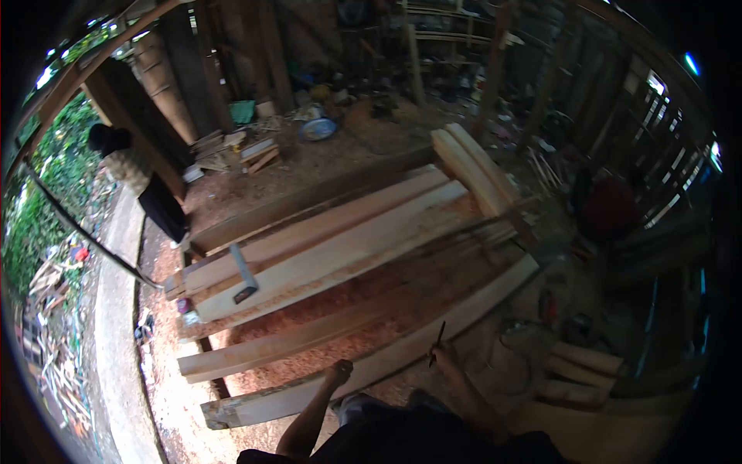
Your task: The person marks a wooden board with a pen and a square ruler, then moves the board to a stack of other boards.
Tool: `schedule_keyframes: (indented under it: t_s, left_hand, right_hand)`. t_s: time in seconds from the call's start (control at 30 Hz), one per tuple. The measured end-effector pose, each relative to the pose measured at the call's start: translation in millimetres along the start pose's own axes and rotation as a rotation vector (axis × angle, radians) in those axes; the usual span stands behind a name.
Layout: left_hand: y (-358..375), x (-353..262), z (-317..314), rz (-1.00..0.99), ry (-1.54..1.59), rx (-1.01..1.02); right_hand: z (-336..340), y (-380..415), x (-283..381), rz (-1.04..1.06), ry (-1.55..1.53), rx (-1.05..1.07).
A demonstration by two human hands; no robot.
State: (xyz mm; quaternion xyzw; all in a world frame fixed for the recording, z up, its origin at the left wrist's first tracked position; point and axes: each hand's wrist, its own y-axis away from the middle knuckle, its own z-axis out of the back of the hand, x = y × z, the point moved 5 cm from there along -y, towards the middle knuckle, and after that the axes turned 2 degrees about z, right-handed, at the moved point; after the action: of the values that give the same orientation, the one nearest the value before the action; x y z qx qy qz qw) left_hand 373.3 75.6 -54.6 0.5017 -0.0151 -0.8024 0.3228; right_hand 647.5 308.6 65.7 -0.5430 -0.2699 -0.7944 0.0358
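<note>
My right hand (444, 356) is closed around a thin dark pencil (440, 333), which points upward over the near plank. My left hand (338, 373) is curled closed above the same long plank (309, 396); anything inside its fingers is hidden. That plank runs from lower left to upper right, just in front of my body. Beyond it lies a second narrow board (286, 341), with reddish wood shavings (348, 301) around it. On the wide pale boards (332, 251) farther off rests a tool (243, 272) with a flat grey bar and a dark end block.
Thick beams (471, 166) lie at the boards' far right end. Wood offcuts (583, 371) sit at my right. A person (135, 174) stands at the left by a concrete edge (116, 294). A small jar-like item (184, 306) stands at the boards' left end.
</note>
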Motion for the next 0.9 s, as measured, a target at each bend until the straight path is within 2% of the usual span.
schedule_keyframes:
  t_s: [0.03, 0.07, 0.13, 0.2, 0.23, 0.3, 0.33, 0.43, 0.53, 0.63, 0.67, 0.77, 0.8, 0.87, 0.9]
  left_hand:
    - [2, -28, -12, -0.024, 0.072, 0.031]
    - [2, -52, -27, 0.049, 0.099, 0.084]
    - [-8, -75, -56, 0.122, 0.116, 0.153]
    - [-24, -82, -98, -0.165, -0.197, 0.214]
    - [-17, -98, -110, -0.16, -0.198, 0.236]
    - [-26, -130, -122, -0.005, 0.073, 0.135]
    - [-28, -138, -133, -0.001, 0.074, 0.151]
    - [-50, -168, -160, 0.043, 0.194, 0.267]
    - [-64, -206, -179, 0.08, 0.087, 0.3]
    - [-90, -244, -202, 0.03, -0.135, 0.276]
    - [-99, -262, -207, -0.097, -0.214, 0.23]
    - [-142, -267, -250, -0.169, -0.204, 0.203]
    - [-152, -280, -260, -0.175, -0.196, 0.204]
    - [-159, -308, -277, -0.136, -0.489, 0.178]
    - [-162, -314, -286, -0.129, -0.481, 0.184]
  right_hand:
    - [26, 5, 6, -0.056, 0.024, -0.013]
    - [54, 8, 7, -0.107, 0.052, -0.024]
    - [105, -14, -24, -0.127, 0.138, -0.076]
    - [153, -22, -44, -0.084, 0.236, -0.135]
    - [175, -24, -42, -0.023, 0.243, -0.162]
    - [214, -30, -47, -0.125, 0.24, -0.145]
    - [231, -28, -48, -0.215, 0.237, -0.118]
    - [268, -29, -28, -0.206, 0.296, -0.102]
    - [296, -38, -27, -0.204, 0.384, -0.073]
    - [322, -54, -25, -0.166, 0.415, -0.096]
    - [330, -61, -23, -0.17, 0.422, -0.103]
    - [356, -89, -16, -0.193, 0.323, -0.11]
    - [365, -104, -16, -0.198, 0.349, -0.077]
    - [387, -133, -22, -0.213, 0.39, -0.042]
    - [396, -146, -23, -0.185, 0.439, -0.034]
